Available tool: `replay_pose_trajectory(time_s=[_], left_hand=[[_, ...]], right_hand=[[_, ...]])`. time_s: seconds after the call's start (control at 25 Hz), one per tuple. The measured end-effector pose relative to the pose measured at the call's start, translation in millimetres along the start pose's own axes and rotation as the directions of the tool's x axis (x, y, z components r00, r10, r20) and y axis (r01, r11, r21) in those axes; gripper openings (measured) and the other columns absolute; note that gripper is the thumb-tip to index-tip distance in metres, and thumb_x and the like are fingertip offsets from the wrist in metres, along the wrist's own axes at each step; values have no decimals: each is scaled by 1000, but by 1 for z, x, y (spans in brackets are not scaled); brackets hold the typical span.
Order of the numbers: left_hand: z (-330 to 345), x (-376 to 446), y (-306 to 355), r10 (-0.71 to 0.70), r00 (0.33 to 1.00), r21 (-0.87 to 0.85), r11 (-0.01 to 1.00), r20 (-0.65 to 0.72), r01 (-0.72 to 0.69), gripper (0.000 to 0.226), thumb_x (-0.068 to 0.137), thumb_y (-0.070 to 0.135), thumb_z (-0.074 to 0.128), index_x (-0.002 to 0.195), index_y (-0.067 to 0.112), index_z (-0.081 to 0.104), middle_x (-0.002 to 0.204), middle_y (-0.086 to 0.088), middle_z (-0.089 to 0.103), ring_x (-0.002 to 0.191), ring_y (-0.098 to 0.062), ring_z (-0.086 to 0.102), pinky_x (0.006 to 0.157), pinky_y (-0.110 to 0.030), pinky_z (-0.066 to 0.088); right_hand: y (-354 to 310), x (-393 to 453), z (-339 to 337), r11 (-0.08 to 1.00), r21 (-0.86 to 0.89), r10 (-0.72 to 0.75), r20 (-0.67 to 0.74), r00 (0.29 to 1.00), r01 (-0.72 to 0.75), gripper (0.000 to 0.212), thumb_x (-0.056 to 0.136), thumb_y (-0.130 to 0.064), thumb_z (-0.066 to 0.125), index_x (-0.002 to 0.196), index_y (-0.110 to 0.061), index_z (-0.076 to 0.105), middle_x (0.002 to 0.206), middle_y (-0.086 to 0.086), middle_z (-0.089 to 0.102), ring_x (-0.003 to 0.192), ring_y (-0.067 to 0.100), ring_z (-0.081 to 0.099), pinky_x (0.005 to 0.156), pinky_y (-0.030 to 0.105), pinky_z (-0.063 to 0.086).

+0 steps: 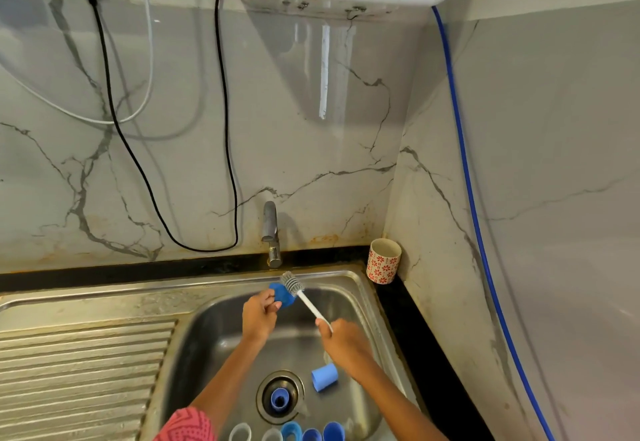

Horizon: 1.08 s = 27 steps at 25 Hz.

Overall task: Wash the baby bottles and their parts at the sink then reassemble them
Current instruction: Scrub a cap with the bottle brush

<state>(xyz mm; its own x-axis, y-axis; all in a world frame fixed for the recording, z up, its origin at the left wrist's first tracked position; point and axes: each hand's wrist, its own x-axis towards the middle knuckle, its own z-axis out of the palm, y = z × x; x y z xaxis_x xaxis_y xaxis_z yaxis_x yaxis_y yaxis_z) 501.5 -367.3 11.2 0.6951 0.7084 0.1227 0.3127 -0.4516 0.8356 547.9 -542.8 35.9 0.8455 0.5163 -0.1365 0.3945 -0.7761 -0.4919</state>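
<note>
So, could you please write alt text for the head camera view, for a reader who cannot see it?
Over a steel sink, the left hand holds a blue bottle part while the right hand holds a white bottle brush against it. More blue parts lie in the basin, below a tap.

A small blue bottle part (281, 297) is held up over the sink (214, 333), below the tap, with the grey bristled head of a white-handled bottle brush (300, 293) laid against it. A light blue cap (324, 376) lies tipped on its side on the basin floor, just right of the drain. A blue ring-shaped part (279, 398) sits in the drain opening. More blue and clear parts (294, 433) are lined along the near edge, cut off by the frame.
</note>
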Motion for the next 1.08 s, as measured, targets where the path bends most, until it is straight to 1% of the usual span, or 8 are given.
replay_pose_trajectory(time_s=[0.24, 0.36, 0.56, 0.72, 0.8, 0.88, 0.96, 1.08], left_hand=[[2, -11, -4, 104, 991, 20, 994, 85, -106, 25, 86, -4, 58, 110, -1, 64, 97, -10, 67, 93, -20, 63, 80, -18, 43], [-6, -1, -3, 115, 989, -56, 992, 95, -110, 24, 86, -4, 58, 109, 0, 65, 97, -8, 68, 93, -17, 62, 84, -19, 42], [-11, 15, -10, -159, 974, -175, 967, 161, 186, 21, 92, 5, 53, 110, 1, 63, 102, -14, 65, 96, -21, 58, 92, -33, 43], [-1, 14, -6, -47, 965, 36, 999, 259, 39, 16, 86, 1, 59, 72, 8, 59, 66, -9, 55, 68, -15, 49, 70, -25, 39], [3, 11, 1, -107, 983, -72, 990, 151, 119, 9, 85, 0, 60, 81, 5, 66, 74, -12, 63, 74, -17, 54, 75, -26, 41], [4, 12, 12, -344, 937, -399, 853, 54, 336, 19, 88, -1, 57, 105, -5, 65, 100, -20, 66, 91, -23, 58, 86, -31, 45], [2, 12, 21, -563, 815, -686, 539, 139, 489, 29, 90, -2, 54, 118, -10, 54, 116, -25, 59, 107, -32, 58, 96, -39, 45], [-6, 18, 25, -618, 738, -814, 263, 270, 518, 36, 92, -3, 51, 126, -11, 45, 127, -27, 54, 120, -36, 52, 104, -45, 40]], right_hand=[[17, 2, 1, 999, -9, 52, 34, 998, -52, 54, 99, -50, 27, 99, -11, 64, 98, 10, 66, 95, 26, 61, 76, 32, 45], [25, 4, -5, 998, 19, 55, 48, 997, -55, 51, 97, -53, 28, 84, -15, 59, 84, 6, 60, 78, 20, 54, 70, 31, 42], [28, -2, -13, 997, 81, 4, 59, 998, -8, 54, 97, -54, 33, 54, -20, 38, 56, -5, 41, 53, 8, 39, 51, 23, 29], [17, 0, -5, 1000, 4, 25, 92, 995, -25, 52, 98, -54, 30, 57, -22, 37, 63, -2, 47, 68, 18, 49, 54, 28, 33], [15, 0, 0, 999, 7, 37, 35, 999, -38, 51, 98, -54, 28, 63, -20, 42, 70, -1, 50, 73, 19, 50, 61, 27, 35], [9, -6, 3, 1000, -13, 14, -37, 999, -15, 50, 98, -54, 27, 73, -19, 51, 67, -3, 48, 71, 18, 50, 62, 26, 36], [8, -10, 4, 997, -70, -47, -72, 996, 42, 50, 98, -54, 25, 80, -21, 58, 71, -3, 51, 71, 17, 51, 63, 27, 38], [9, -13, 1, 983, -178, -69, -91, 993, 52, 53, 99, -54, 23, 90, -19, 63, 79, -2, 55, 72, 17, 49, 64, 26, 37]])
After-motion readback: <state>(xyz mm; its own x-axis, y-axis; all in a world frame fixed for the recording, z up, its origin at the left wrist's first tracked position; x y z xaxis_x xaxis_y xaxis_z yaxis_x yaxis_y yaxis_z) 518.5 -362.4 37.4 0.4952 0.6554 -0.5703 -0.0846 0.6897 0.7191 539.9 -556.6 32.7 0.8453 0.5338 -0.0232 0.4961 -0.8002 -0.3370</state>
